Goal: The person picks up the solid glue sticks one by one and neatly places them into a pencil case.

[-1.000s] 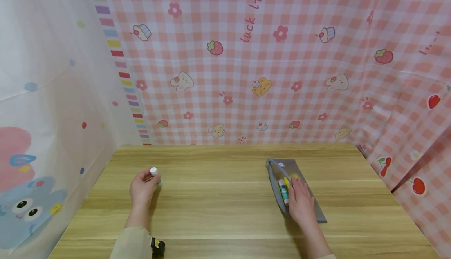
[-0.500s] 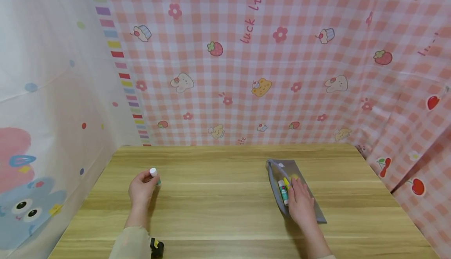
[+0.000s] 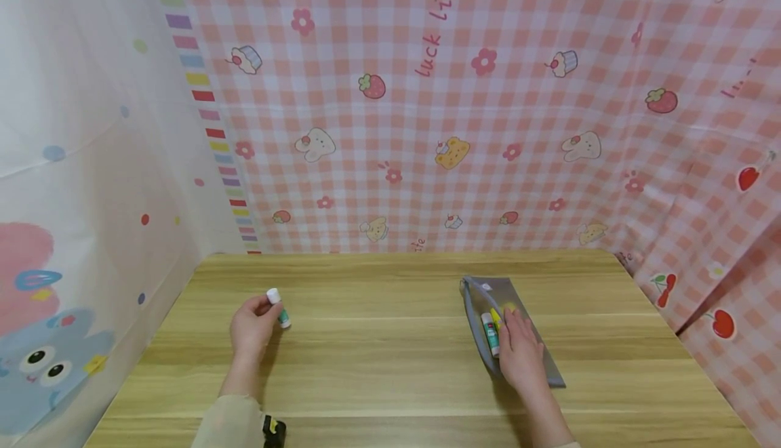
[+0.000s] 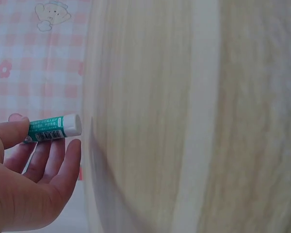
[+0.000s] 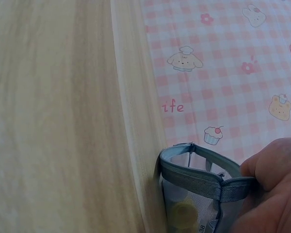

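Note:
My left hand [image 3: 253, 329] pinches a glue stick [image 3: 285, 317] with a white cap and a green label, held tilted above the left part of the table. Thumb and fingers grip its capped end in the left wrist view, where the label and white base of the glue stick [image 4: 48, 128] show. On the right lies a grey mesh zip pouch [image 3: 552, 370], its mouth unzipped. My right hand [image 3: 523, 353] grips the rim of that pouch [image 5: 194, 179]. Inside are a second glue stick [image 3: 491, 335] and a yellow item [image 3: 496, 317], partly hidden.
The wooden table [image 3: 378, 353] spreads between both hands. Close by the left sleeve [image 3: 228, 421] is a small black and yellow object [image 3: 274, 431]. A pink checked cloth [image 3: 390, 129] hangs behind the table, and a white printed cloth [image 3: 104, 163] hangs at left.
My left hand has shifted slightly right, and the glue stick in it has tilted so that more of its green body shows. My right hand and the pouch stay nearly still.

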`<state>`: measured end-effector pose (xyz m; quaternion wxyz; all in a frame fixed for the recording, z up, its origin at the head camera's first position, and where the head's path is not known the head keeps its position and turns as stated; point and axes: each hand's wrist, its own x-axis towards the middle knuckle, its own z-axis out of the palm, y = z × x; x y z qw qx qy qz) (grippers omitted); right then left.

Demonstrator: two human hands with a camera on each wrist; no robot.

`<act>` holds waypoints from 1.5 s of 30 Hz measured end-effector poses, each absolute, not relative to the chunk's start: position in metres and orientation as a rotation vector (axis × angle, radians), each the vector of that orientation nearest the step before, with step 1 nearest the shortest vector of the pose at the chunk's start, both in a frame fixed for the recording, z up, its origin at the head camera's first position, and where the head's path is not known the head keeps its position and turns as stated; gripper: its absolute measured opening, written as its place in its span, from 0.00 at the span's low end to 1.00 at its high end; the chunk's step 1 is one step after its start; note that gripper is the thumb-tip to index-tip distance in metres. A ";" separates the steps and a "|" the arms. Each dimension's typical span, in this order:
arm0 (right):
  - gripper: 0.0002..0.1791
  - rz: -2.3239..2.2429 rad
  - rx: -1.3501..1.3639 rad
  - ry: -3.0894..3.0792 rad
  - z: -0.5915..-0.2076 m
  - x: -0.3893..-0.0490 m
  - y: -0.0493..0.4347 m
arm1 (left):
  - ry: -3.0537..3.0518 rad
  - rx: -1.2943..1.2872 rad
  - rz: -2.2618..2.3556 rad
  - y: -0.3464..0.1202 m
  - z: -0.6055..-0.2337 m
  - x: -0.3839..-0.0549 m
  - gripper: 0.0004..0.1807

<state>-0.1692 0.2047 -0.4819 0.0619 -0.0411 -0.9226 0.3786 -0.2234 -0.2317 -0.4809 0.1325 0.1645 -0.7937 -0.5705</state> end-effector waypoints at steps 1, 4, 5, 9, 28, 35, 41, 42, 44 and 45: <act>0.26 1.147 -0.126 -2.791 -0.482 -0.169 0.205 | -2.294 0.473 -1.688 -0.230 -0.480 -0.223 0.19; 0.26 1.152 -0.130 -2.796 -0.481 -0.169 0.205 | -2.274 0.462 -1.769 -0.225 -0.477 -0.223 0.19; 0.26 1.153 -0.132 -2.798 -0.481 -0.169 0.205 | -2.275 0.464 -1.781 -0.223 -0.477 -0.223 0.18; 0.26 1.154 -0.136 -2.807 -0.482 -0.169 0.206 | -2.261 0.453 -1.843 -0.216 -0.474 -0.223 0.19; 0.26 1.158 -0.133 -2.797 -0.484 -0.169 0.207 | -2.284 0.312 -1.937 -0.173 -0.475 -0.224 0.15; 0.26 1.153 -0.133 -2.794 -0.483 -0.169 0.207 | -2.261 0.277 -1.986 -0.157 -0.475 -0.224 0.14; 0.26 1.161 -0.131 -2.792 -0.482 -0.170 0.206 | -2.267 0.258 -1.998 -0.144 -0.475 -0.225 0.15; 0.26 1.162 -0.130 -2.791 -0.482 -0.170 0.206 | -2.268 0.254 -2.001 -0.141 -0.475 -0.226 0.15; 0.26 1.159 -0.126 -2.786 -0.482 -0.170 0.206 | -2.268 0.240 -2.010 -0.137 -0.476 -0.226 0.15; 0.26 1.155 -0.125 -2.782 -0.482 -0.170 0.206 | -2.270 0.230 -2.010 -0.135 -0.476 -0.226 0.15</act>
